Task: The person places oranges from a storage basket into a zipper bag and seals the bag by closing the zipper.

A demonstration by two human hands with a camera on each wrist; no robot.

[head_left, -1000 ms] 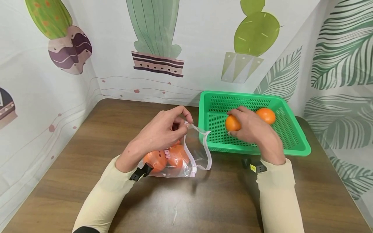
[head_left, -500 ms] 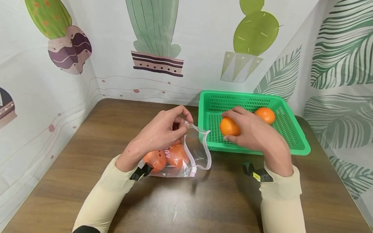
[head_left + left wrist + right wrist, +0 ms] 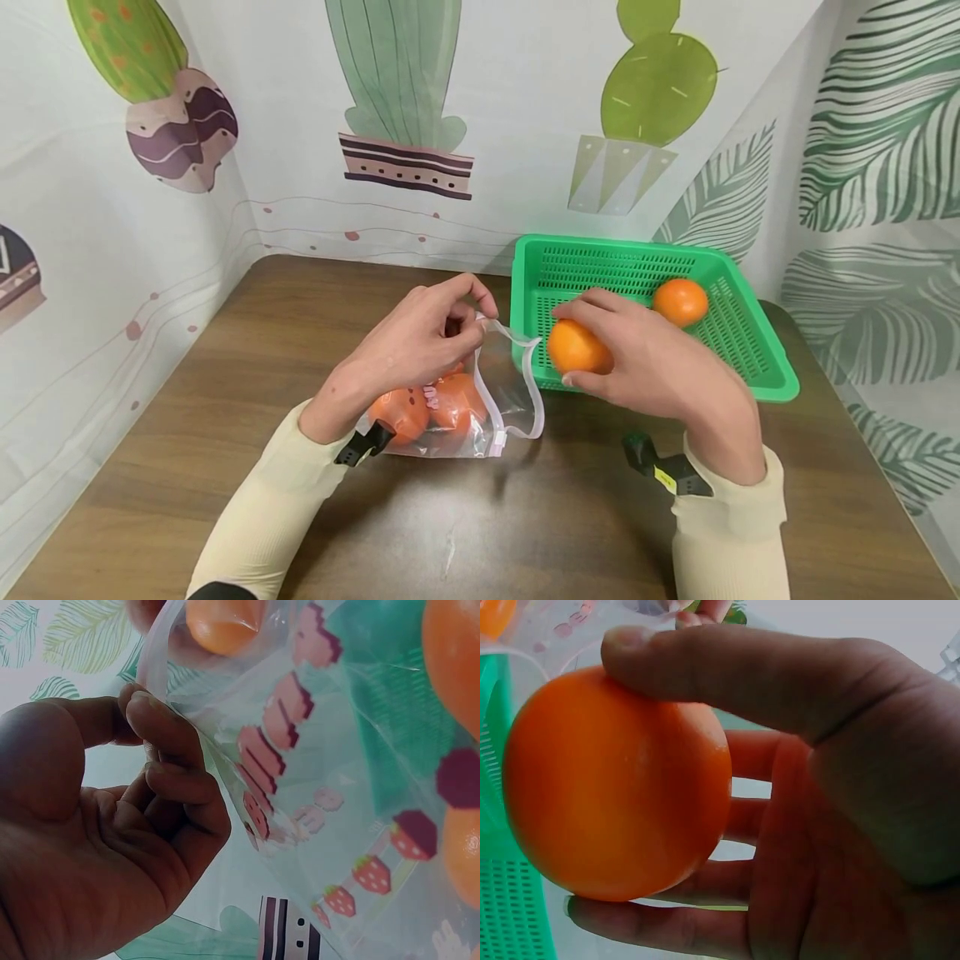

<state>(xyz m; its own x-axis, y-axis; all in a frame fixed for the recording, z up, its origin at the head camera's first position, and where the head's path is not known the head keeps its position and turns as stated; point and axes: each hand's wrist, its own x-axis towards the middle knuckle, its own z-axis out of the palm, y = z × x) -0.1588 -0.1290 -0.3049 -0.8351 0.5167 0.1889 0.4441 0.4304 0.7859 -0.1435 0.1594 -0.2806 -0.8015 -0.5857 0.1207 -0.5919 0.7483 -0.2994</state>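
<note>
My left hand [image 3: 416,337] pinches the rim of a clear zip bag [image 3: 513,392] between thumb and forefinger, and the bag's mouth gapes toward the right. Inside the bag lie several oranges [image 3: 455,402]; the left wrist view shows pink lettering and strawberries [image 3: 372,874] printed on its film. My right hand [image 3: 637,354] grips another orange [image 3: 576,347], thumb on one side and fingers curled round the other, as the right wrist view shows. That orange is over the near left part of the green basket [image 3: 780,385], right beside the bag's opening.
One more orange [image 3: 680,302] sits in the basket toward its back right. The basket stands at the back right of the brown wooden table [image 3: 480,533]. Behind rises a white cloth backdrop [image 3: 277,108] printed with cacti and leaves.
My right hand has carried its orange leftward and nearer to me, from the basket's middle to beside the bag's mouth. The left hand and bag have stayed in place.
</note>
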